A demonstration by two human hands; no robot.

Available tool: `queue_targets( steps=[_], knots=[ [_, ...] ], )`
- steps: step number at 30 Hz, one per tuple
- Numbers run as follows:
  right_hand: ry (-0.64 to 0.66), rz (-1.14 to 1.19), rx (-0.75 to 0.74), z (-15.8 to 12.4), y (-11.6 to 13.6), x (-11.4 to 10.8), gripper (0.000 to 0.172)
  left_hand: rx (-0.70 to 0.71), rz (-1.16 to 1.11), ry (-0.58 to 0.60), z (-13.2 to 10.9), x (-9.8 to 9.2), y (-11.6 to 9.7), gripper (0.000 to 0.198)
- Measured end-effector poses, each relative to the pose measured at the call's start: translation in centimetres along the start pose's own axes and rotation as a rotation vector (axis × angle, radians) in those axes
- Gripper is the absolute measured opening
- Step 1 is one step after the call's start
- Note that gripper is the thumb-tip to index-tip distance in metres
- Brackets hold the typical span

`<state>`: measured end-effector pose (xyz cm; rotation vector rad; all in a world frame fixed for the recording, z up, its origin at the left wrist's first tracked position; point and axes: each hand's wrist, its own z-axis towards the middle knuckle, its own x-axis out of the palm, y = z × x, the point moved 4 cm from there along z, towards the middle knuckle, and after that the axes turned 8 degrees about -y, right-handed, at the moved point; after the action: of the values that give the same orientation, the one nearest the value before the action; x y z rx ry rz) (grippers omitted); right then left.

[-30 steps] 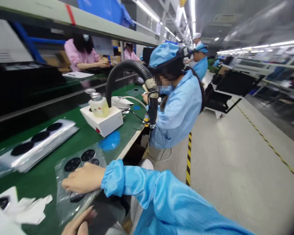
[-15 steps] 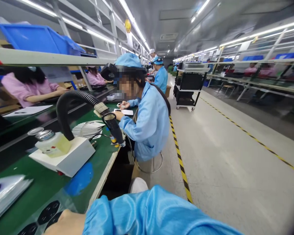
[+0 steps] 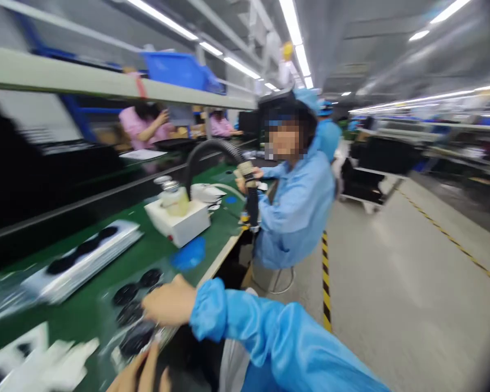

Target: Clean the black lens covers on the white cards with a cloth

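My right hand, in a blue sleeve, reaches over the edge of the green bench. It lies at several black round pieces on clear plastic; its fingertips are blurred and partly hidden. My left hand enters at the bottom, its fingers apart, close to the nearest black disc. Whether the right fingers pinch anything does not show. A stack of white trays with dark discs in clear wrap lies further left.
A white box carries a bottle of yellowish liquid. Behind it curves a black hose. A blue patch marks the bench. Beyond sits a person in blue. White gloves lie lower left.
The view has turned left and down. My left hand has come into view, and more of my right hand and the black discs shows. The person in blue now faces this way.
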<state>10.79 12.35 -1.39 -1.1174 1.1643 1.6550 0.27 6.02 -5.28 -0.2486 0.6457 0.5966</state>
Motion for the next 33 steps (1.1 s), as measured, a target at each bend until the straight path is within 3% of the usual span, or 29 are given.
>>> queue_targets(
  steps=[2, 4, 9, 14, 24, 33],
  knots=[
    [0.021, -0.005, -0.037, 0.6, -0.3, 0.8, 0.016, -0.036, 0.099, 0.06, -1.9, -1.9, -0.6, 0.033],
    [0.057, 0.004, -0.075, 0.8, -0.6, 1.6, 0.026, -0.131, 0.17, 0.122, -2.6, -2.4, -1.0, 0.034],
    [0.136, -0.003, -0.16, -1.1, -0.9, 1.7, 0.027, -0.355, 0.192, 0.204, -2.3, -1.5, -1.1, 0.043],
    [0.199, -0.056, -0.23, -2.0, -1.7, 1.2, 0.017, -0.458, 0.163, 0.203, -2.0, -1.1, -1.6, 0.044],
    [0.279, -0.256, -0.223, 4.5, -2.5, 1.0, 0.024, -0.472, 0.121, 0.228, -2.3, -1.2, -1.5, 0.049],
    [0.246, -0.343, -0.132, 10.6, -1.6, 2.1, 0.031, -0.511, 0.112, 0.23, -2.2, -1.3, -1.7, 0.047]
  ],
)
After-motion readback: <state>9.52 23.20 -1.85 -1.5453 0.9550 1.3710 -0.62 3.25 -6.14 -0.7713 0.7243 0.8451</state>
